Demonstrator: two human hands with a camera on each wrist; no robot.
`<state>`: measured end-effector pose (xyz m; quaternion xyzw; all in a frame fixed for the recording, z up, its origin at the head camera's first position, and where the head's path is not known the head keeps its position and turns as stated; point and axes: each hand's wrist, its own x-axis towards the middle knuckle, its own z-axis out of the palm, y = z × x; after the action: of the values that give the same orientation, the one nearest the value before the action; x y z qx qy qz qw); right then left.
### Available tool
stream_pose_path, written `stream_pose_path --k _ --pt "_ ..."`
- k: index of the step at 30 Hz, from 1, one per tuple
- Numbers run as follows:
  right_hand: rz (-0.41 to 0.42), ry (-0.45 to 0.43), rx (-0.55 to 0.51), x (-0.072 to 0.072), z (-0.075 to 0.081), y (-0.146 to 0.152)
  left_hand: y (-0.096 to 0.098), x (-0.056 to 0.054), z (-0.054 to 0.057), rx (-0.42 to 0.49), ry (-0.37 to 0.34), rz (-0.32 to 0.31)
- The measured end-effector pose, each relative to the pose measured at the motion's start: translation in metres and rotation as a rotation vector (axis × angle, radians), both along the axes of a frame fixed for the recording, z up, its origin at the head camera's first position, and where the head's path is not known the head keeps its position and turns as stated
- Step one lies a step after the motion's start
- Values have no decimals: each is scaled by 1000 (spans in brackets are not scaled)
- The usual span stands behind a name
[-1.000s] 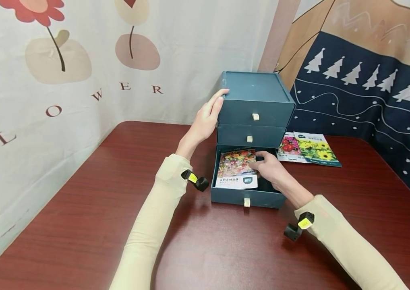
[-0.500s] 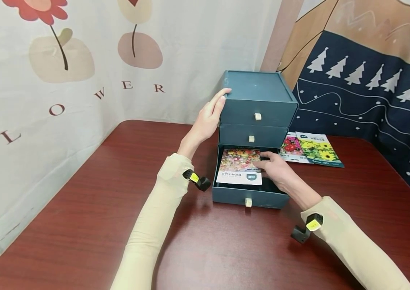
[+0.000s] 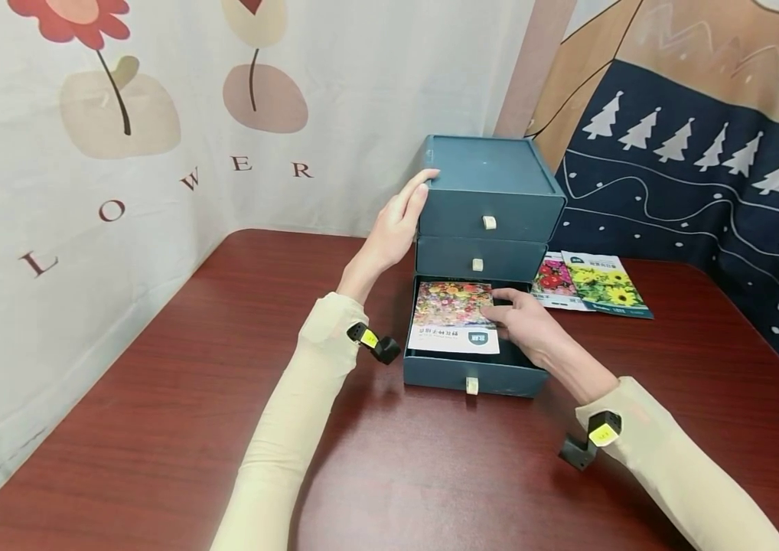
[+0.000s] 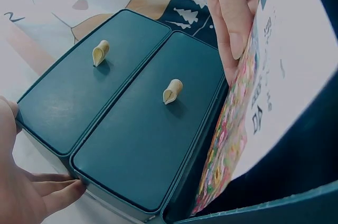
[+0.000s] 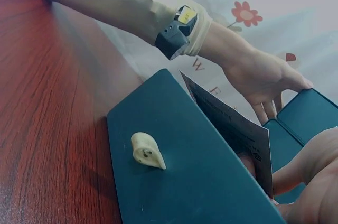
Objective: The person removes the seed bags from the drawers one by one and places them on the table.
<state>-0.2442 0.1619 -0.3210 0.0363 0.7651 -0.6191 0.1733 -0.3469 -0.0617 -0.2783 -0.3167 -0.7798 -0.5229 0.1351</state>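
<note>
A dark teal drawer cabinet [image 3: 486, 210] stands on the table with its bottom drawer [image 3: 438, 373] pulled out. My left hand [image 3: 389, 228] rests against the cabinet's left side, fingers extended, a fingertip over the top edge; the left wrist view shows its fingers [image 4: 58, 192] touching the side. In the open drawer lies a seed packet [image 3: 454, 314] printed with mixed flowers, its white end toward me. My right hand [image 3: 527, 325] reaches into the drawer and pinches the packet's right edge. Its dark back [image 5: 232, 129] shows in the right wrist view, tilted above the drawer front.
Two more seed packets lie on the table right of the cabinet, one with red flowers [image 3: 555, 279] and one with yellow flowers [image 3: 606, 285]. The upper drawers, with pale pull tabs [image 3: 489, 223], are closed. Printed curtains hang behind the reddish-brown table [image 3: 224, 344].
The right hand has shifted slightly right, and the packet's near end has drawn back deeper into the drawer, away from its front. The left hand stays against the cabinet.
</note>
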Motion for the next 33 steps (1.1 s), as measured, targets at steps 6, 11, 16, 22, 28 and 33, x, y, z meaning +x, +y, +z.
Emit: stream_pose_path --k 6,11,16,22,28,33 --pt "16 9 -18 3 4 -1 0 0 0 1 4 1" --pt "32 20 -16 7 4 1 0 1 0 2 0 2" --pt "50 33 -18 11 4 5 0 1 0 0 1 5" --pt "62 35 -22 17 6 9 0 1 0 -3 -5 3" --pt "67 23 -22 22 8 10 0 1 0 -2 1 0" --pt "76 29 -18 26 12 11 0 1 0 0 -5 0"
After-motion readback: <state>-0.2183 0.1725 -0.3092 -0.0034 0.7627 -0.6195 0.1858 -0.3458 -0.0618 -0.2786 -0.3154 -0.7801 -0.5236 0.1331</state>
